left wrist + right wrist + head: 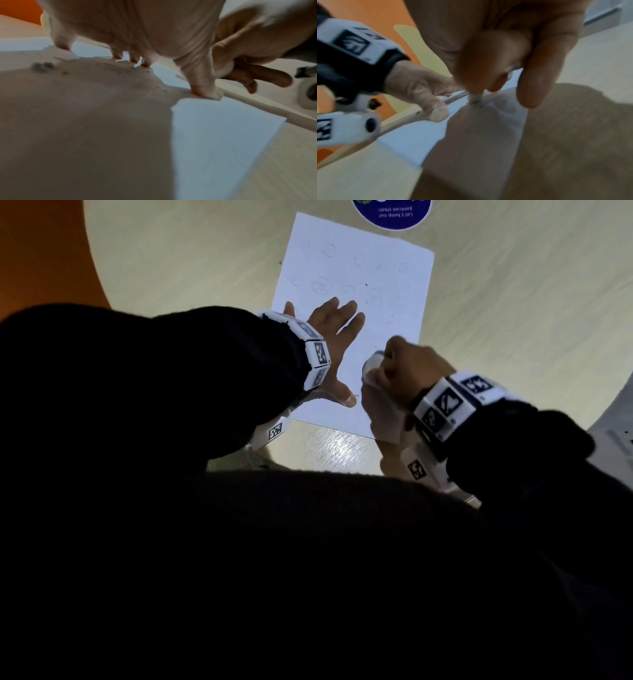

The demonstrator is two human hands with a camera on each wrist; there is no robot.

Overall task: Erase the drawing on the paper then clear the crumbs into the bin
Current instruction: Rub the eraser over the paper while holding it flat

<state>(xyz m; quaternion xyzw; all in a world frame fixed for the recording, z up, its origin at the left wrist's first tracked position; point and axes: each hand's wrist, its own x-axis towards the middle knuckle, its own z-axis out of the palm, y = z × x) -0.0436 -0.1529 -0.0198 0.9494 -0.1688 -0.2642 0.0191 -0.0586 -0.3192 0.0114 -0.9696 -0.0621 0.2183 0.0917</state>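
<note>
On the paper point(356, 268), my left hand point(329, 337) lies spread flat, pinning it; right hand point(404, 368) pinches the eraser point(475, 99). I'd rub short strokes, away from left hand.

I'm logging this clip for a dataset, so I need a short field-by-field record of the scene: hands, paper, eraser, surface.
left hand: open, fingers spread, pressing flat on the paper
right hand: pinches a small white eraser, its tip on the sheet
paper: white, flat on the table; faint pencil circles remain on its far half
crumbs: dark specks lying on the sheet
table: pale wood grain
sticker: round, blue, beyond the paper's far edge
bin: not identifiable
</note>
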